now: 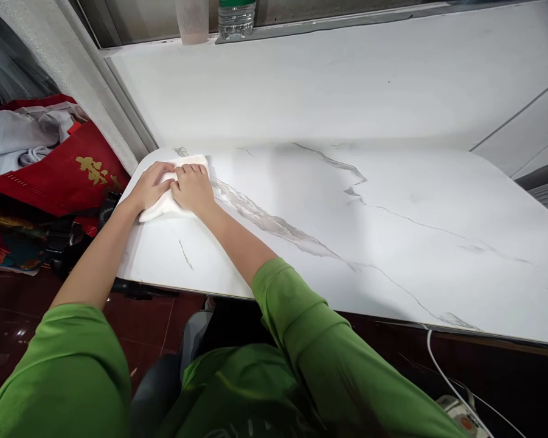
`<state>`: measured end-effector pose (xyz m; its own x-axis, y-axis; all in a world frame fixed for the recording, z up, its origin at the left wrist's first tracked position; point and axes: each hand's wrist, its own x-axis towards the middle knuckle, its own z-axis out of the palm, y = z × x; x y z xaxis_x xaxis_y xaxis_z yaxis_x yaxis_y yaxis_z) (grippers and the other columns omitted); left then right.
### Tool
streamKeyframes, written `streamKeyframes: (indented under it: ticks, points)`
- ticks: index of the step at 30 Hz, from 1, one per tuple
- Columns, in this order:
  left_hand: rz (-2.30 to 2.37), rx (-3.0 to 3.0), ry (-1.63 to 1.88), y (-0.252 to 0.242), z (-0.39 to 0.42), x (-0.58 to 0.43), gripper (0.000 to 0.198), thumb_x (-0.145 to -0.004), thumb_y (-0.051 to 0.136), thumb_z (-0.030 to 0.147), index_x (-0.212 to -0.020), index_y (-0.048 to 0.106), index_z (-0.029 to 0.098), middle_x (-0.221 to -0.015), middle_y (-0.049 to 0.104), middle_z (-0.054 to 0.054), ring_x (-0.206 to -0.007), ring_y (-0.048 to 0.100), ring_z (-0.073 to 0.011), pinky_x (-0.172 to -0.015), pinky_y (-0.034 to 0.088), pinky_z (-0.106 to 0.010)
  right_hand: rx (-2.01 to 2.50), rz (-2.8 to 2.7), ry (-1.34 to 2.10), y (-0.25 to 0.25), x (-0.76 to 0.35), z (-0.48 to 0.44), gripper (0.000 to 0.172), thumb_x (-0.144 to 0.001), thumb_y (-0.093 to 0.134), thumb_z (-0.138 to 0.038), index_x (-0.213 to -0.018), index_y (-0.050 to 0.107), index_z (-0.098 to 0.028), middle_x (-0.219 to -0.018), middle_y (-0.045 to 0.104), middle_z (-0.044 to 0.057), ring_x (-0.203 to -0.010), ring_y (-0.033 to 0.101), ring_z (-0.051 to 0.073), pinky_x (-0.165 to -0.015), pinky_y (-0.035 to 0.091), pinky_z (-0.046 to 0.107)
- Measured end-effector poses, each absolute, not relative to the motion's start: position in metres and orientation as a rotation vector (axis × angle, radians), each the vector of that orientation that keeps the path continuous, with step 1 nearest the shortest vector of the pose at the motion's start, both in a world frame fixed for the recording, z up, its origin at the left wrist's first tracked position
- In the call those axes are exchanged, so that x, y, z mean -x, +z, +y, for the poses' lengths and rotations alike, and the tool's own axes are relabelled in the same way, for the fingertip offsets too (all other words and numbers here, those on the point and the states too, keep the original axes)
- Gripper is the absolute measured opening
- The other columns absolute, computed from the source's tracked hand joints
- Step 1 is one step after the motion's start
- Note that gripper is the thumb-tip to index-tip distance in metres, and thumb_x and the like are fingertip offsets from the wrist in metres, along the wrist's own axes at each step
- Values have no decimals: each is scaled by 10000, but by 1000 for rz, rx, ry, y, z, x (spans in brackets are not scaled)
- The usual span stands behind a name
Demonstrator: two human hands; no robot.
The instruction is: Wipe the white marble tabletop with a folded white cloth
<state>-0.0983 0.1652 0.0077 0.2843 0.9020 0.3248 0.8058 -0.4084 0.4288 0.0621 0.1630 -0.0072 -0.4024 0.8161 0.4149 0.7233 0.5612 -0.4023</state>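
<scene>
A white cloth [165, 205] lies folded on the left end of a white marble-patterned table [310, 182]. On its left side, my left hand [149, 186] grips it, fingers bent over the top and thumb toward the middle. My right hand [194, 188] presses on the cloth's right part, its fingers curled into the fabric. Both thumbs come close together near the cloth's centre. Part of the cloth is hidden beneath my hands.
Against the wall, a ledge bears a clear cup [192, 21] and a water bottle [236, 21]. A red bag [68, 167] filled with white fabric stands left of the table. A white cable [442, 371] hangs below the front edge at right.
</scene>
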Motion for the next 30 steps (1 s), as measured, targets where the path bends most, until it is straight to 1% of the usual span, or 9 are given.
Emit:
streamKeyframes:
  ticks: [8, 12, 18, 22, 24, 27, 30]
  points:
    - [1599, -2359, 787, 7, 189, 102, 321, -866, 477, 427, -1087, 597, 228, -1263, 634, -57, -1214, 558, -263, -1114, 388, -418, 1246, -2208, 224, -7, -58, 185, 318, -990, 370, -202, -1182, 596, -85, -1196, 632, 167, -1175, 526, 300, -1088, 305, 470]
    - [1609, -2349, 808, 6, 201, 103, 305, -864, 484, 419, -1074, 603, 232, -1245, 641, -56, -1204, 562, -265, -1106, 394, -417, 1236, -2173, 251, -9, -56, 198, 305, -973, 389, -186, -1164, 601, -79, -1183, 635, 166, -1173, 534, 296, -1095, 312, 481]
    - [1668, -2338, 780, 9, 212, 101, 257, -865, 494, 358, -1057, 604, 228, -1221, 647, -52, -1190, 565, -263, -1090, 407, -414, 1196, -2149, 252, -14, -52, 217, 275, -966, 381, -185, -1105, 602, -99, -1135, 645, 152, -1168, 548, 296, -1104, 320, 529]
    - [1683, -2297, 773, 11, 217, 100, 266, -854, 510, 283, -1089, 613, 211, -1242, 640, -55, -1202, 556, -245, -1100, 391, -412, 1164, -2141, 238, -19, -49, 230, 296, -991, 361, -255, -1108, 593, -114, -1121, 640, 147, -1179, 545, 307, -1111, 305, 582]
    - [1689, -2279, 779, 11, 221, 101, 263, -863, 522, 273, -1100, 615, 208, -1248, 635, -53, -1202, 553, -242, -1099, 387, -419, 1170, -2153, 228, -19, -48, 235, 322, -1002, 347, -289, -1125, 589, -116, -1122, 635, 148, -1189, 540, 315, -1113, 294, 604]
    - [1703, -2260, 764, 11, 227, 102, 260, -904, 537, 351, -1110, 611, 211, -1252, 627, -43, -1215, 537, -244, -1108, 378, -437, 1206, -2179, 210, -19, -46, 241, 366, -1016, 324, -321, -1153, 590, -110, -1134, 623, 155, -1201, 535, 324, -1112, 287, 617]
    - [1712, -2238, 745, 12, 233, 103, 314, -930, 535, 448, -1133, 600, 216, -1272, 611, -32, -1237, 510, -234, -1134, 353, -441, 1222, -2202, 186, -17, -45, 247, 397, -1021, 304, -335, -1170, 595, -111, -1132, 624, 155, -1204, 536, 332, -1104, 296, 625]
